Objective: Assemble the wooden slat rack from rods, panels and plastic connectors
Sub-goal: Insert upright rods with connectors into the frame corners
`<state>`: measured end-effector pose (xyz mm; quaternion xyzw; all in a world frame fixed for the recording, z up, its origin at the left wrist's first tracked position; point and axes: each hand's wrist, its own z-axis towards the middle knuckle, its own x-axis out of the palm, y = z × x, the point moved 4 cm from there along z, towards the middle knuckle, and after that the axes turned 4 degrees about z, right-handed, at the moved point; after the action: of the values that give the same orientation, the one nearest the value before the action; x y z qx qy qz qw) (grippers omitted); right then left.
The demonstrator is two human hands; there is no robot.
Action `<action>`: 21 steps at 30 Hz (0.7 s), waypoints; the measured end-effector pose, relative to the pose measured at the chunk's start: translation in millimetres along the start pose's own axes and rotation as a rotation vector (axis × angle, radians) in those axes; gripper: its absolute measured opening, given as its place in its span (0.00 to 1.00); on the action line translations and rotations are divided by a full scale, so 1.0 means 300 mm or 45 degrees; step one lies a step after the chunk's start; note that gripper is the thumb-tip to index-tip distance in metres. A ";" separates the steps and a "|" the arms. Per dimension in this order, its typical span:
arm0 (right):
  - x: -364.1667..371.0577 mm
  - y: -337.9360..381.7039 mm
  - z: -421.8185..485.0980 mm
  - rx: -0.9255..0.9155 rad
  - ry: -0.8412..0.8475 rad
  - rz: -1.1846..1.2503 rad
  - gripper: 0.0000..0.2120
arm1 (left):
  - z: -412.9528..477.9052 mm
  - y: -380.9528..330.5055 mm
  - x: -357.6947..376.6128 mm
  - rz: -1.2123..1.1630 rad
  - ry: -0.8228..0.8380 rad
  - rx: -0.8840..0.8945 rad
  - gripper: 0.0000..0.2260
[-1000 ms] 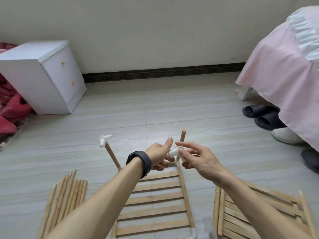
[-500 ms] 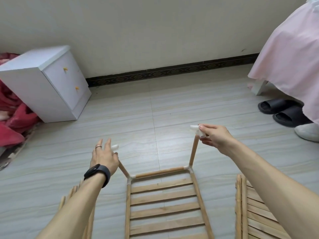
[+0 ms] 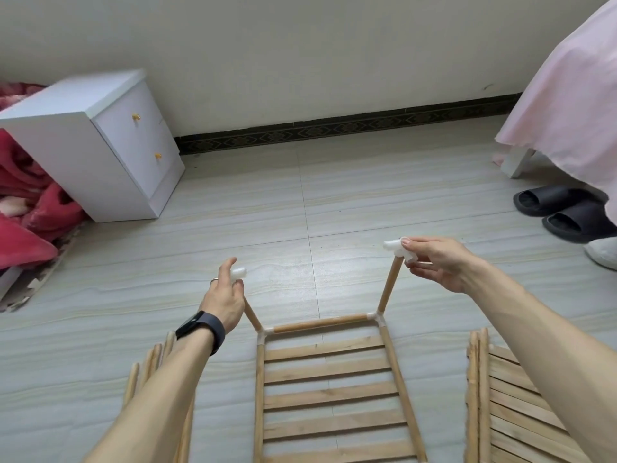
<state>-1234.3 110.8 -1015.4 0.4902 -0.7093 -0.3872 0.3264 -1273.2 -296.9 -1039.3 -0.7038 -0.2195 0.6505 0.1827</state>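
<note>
Hands have parted: right hand (image 3: 437, 265) pinches the right connector (image 3: 395, 246) onto its rod (image 3: 389, 284), capping it, while left hand (image 3: 225, 295) meets the left connector (image 3: 239, 273), grip unclear

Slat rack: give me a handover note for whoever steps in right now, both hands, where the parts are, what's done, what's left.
Left grip: pinches the left connector atop the left post.
Right grip: pinches the right connector atop the right post.
Parts: first panel flat on the floor, cross rod between its far corners; spare rods on the left, second panel on the right.
Done: both posts stand, capped.
Left: likely top rods and the second panel; near end out of view.
</note>
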 end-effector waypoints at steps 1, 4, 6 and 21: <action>0.002 -0.001 0.000 0.003 -0.006 -0.002 0.12 | 0.000 -0.001 0.000 -0.005 -0.002 0.004 0.22; 0.002 0.008 0.004 -0.078 -0.096 -0.077 0.10 | 0.002 -0.002 -0.001 -0.019 -0.012 -0.002 0.22; -0.001 0.006 0.006 -0.135 -0.158 -0.130 0.10 | 0.002 0.002 0.001 -0.030 -0.007 -0.005 0.22; 0.112 -0.141 -0.010 -0.164 -0.252 -0.044 0.08 | -0.007 0.022 -0.015 -0.617 0.154 -0.199 0.18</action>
<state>-1223.5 68.9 -1047.9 0.4396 -0.7033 -0.4841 0.2789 -1270.8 -304.9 -1038.8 -0.6803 -0.4198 0.5255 0.2911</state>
